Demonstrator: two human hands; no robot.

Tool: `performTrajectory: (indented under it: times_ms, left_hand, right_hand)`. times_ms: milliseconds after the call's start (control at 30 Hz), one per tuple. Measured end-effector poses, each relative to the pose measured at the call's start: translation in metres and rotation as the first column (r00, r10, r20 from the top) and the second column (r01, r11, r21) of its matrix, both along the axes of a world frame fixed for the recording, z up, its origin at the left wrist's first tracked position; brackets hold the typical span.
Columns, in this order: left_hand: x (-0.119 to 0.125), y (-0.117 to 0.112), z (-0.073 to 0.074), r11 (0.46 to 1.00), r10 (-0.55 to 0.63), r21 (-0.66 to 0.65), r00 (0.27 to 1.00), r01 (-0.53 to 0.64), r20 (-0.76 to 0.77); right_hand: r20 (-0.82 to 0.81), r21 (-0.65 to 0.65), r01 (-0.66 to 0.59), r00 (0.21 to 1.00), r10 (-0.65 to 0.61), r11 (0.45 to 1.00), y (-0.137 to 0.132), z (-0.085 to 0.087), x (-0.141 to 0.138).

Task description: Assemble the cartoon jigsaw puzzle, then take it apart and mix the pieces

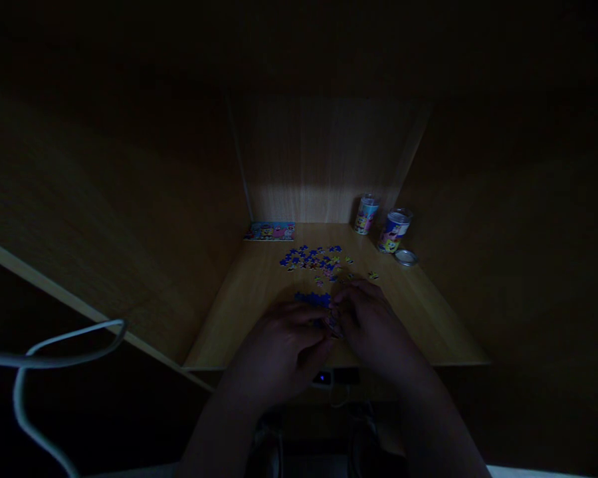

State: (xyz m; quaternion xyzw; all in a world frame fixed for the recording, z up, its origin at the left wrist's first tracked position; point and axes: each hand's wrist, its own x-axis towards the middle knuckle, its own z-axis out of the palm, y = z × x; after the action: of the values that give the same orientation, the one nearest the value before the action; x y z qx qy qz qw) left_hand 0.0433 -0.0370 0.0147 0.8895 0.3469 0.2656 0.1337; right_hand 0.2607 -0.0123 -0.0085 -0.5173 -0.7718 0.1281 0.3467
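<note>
Dim view down onto a wooden surface [259,285], left hand [284,335] and right hand [371,322] close together at a joined blue puzzle patch [313,299], fingers curled inward, any hold on a piece too dark to tell, loose puzzle pieces [296,259] just beyond, printed cans [394,232] at far right.

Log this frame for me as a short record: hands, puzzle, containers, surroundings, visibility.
Left hand: at the near part of the puzzle, fingers bent
Right hand: beside it, fingertips close to the left's; grip details too dark to tell
Puzzle section: blue, partly covered by the hands
Loose pieces: scattered beyond the section, blue, yellow and pink
Picture strip: cartoon figures, back left corner
Containers: light-blue can, dark-blue can, round lid beside the latter
Surface: wooden board, walled in
Cable: white, lower left
Visibility: dim
</note>
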Motion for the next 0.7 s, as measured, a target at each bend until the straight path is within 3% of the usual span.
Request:
performTrajectory:
  times_ms: [267, 500, 700]
  left_hand:
    - [-0.0004, 0.0003, -0.0021, 1.0, 0.001, 0.01, 1.0, -0.002, 0.023]
    - [-0.0009, -0.0007, -0.0032, 1.0, 0.026, 0.009, 1.0, -0.026, 0.005]
    - [0.0006, -0.0007, -0.0044, 0.998, 0.049, 0.036, 0.999, -0.05, 0.018]
  right_hand:
    - [-0.04, 0.008, -0.024, 0.999, 0.025, 1.0, -0.0005, 0.0018, -0.0005]
    - [-0.146, -0.096, -0.035, 0.989, 0.021, 0.995, -0.0014, 0.0032, -0.0031]
    - [-0.168, -0.092, 0.058, 0.983, -0.073, 0.994, -0.0014, 0.0023, -0.0014]
